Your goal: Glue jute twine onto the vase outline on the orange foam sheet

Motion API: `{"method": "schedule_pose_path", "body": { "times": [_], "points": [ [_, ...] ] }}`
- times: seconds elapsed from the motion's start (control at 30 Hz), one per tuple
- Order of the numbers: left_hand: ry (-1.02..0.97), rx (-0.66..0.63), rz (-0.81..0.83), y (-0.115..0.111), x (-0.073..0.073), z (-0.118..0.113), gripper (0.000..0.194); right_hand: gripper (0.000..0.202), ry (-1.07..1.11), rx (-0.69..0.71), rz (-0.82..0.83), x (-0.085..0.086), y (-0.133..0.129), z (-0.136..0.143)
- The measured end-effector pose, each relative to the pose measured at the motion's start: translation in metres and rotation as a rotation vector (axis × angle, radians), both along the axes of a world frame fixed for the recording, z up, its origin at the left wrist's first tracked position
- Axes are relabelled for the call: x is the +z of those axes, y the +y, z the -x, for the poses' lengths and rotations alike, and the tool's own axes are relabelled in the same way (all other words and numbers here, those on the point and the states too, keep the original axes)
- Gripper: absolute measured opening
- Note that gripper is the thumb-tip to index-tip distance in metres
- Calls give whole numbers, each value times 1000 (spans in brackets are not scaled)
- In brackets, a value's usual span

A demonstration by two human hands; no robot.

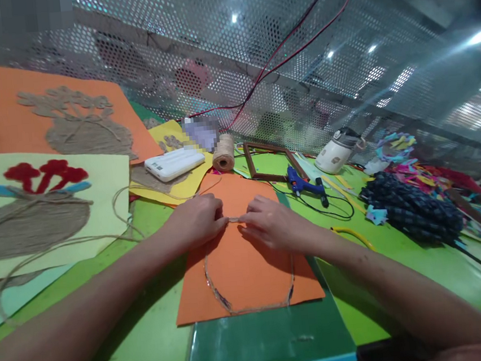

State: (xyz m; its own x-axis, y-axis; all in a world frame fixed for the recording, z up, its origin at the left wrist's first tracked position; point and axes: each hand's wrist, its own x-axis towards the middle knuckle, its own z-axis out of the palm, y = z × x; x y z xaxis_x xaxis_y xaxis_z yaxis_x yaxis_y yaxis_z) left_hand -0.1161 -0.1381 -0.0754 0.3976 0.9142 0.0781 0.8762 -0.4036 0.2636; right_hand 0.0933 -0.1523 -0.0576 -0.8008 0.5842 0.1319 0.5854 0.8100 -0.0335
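My left hand (202, 219) and my right hand (270, 223) face each other over an orange sheet (250, 276). Fingers pinched, both hold a short stretch of jute twine (234, 219) down near the sheet's upper middle. From there the twine runs in a rounded vase-like outline, down both sides and along the bottom, with dark marks at its lower corners. Under the sheet lies a green glossy book or folder (268, 342). A loose length of twine loops away to the left past my left forearm. Behind my hands lies a twine spool (223, 152) on its side.
Left are finished twine pictures on a pale yellow sheet (112, 215) and an orange sheet (123, 112). A white power bank (175, 163), brown frame (261, 175), blue glue gun (303, 184) with its cord, and white bottle (335, 151) stand behind. Dark checked cloth (411, 206) lies right.
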Motion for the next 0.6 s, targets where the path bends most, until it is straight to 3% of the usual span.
{"method": "schedule_pose_path", "body": {
  "times": [0.37, 0.6],
  "points": [
    [-79, 24, 154, 7, 3, 7, 13, 26, -39, -33, 12, -6, -4, 7],
    [-112, -47, 125, 8, 9, 11, 22, 24, -39, -74, 16, -7, -6, 7]
  ]
}}
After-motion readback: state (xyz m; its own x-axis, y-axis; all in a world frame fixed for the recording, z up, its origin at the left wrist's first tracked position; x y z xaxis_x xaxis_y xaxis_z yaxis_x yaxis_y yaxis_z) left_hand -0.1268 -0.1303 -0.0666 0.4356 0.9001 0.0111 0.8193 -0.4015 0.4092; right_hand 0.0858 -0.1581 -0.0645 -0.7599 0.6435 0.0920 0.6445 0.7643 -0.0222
